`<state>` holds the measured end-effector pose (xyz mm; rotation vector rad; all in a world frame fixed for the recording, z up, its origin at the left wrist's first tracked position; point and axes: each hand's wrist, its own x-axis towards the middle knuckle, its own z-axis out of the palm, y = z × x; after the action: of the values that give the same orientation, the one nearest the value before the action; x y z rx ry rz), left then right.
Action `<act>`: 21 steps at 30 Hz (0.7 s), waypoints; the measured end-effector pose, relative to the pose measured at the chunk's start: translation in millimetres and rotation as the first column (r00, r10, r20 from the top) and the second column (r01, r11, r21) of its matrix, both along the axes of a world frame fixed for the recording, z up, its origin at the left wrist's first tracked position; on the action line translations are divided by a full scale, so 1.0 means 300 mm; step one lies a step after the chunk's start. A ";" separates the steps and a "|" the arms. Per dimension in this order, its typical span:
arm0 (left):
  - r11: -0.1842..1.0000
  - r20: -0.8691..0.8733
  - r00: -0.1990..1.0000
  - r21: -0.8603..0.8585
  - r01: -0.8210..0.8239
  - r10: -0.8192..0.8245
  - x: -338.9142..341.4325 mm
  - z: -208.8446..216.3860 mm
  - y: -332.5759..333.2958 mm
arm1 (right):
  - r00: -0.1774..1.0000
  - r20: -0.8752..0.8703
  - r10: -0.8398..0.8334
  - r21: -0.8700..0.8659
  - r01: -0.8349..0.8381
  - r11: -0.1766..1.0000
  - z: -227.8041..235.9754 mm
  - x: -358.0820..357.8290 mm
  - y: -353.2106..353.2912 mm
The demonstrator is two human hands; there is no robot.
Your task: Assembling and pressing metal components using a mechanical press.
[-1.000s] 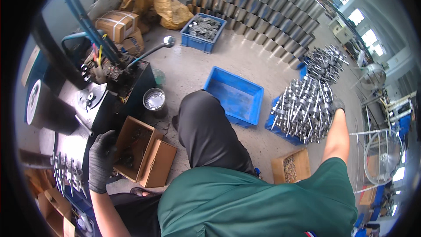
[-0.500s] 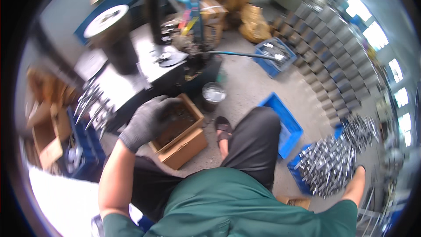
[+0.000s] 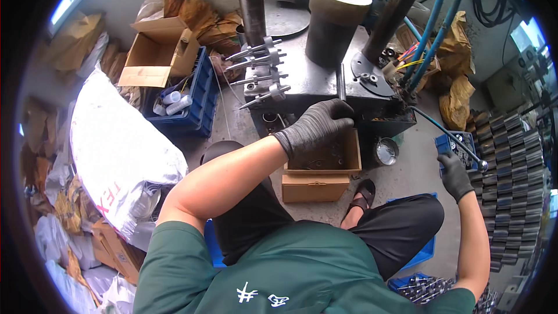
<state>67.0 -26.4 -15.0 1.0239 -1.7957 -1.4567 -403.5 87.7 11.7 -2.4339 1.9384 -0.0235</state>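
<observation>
My left hand [image 3: 318, 126], in a grey knit glove, is at the front edge of the machine table [image 3: 285, 52], above an open cardboard box [image 3: 317, 186]. Its fingers are curled together, and whatever they may hold is hidden. Right of the table my gloved right hand [image 3: 455, 175] is raised, thumb apart from the loosely bent fingers, with nothing visible in it. Close by it ends a long lever [image 3: 444, 131] with a round knob. Spindle-like metal parts [image 3: 264, 70] stand in a row on the table's left side, left of a thick metal cylinder [image 3: 332, 29].
A metal pail [image 3: 386, 152] stands right of the box. Stacked metal cylinders [image 3: 514, 180] line the right side. Slim metal parts [image 3: 421, 289] fill a blue bin at lower right. To the left are a white sack [image 3: 119, 157] and a blue crate [image 3: 200, 104]. Blue hoses [image 3: 433, 35] hang behind.
The view has swung left, bringing the machine nearer the middle. My right hand has moved from beside the bin of slim metal parts to near the lever's knob. My left hand remains above the box.
</observation>
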 end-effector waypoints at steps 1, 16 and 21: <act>0.988 -0.014 0.997 0.137 -0.069 0.072 0.009 -0.005 -0.002 | 0.991 0.043 0.128 -0.044 -0.126 0.991 0.001 0.152 -0.081; 0.291 -0.243 0.294 0.947 -0.134 0.925 0.189 -0.155 -0.228 | 0.888 0.375 0.265 0.541 -0.442 0.716 -0.310 0.620 -0.497; 0.550 -0.277 0.503 0.631 -0.548 0.819 0.330 -0.455 -0.420 | 0.885 0.393 0.251 0.566 -0.448 0.693 -0.417 0.669 -0.569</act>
<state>166.1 -152.4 -151.6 1.2069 -0.4427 -1.4168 -202.9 -83.0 -113.4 -2.1122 1.0666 0.2470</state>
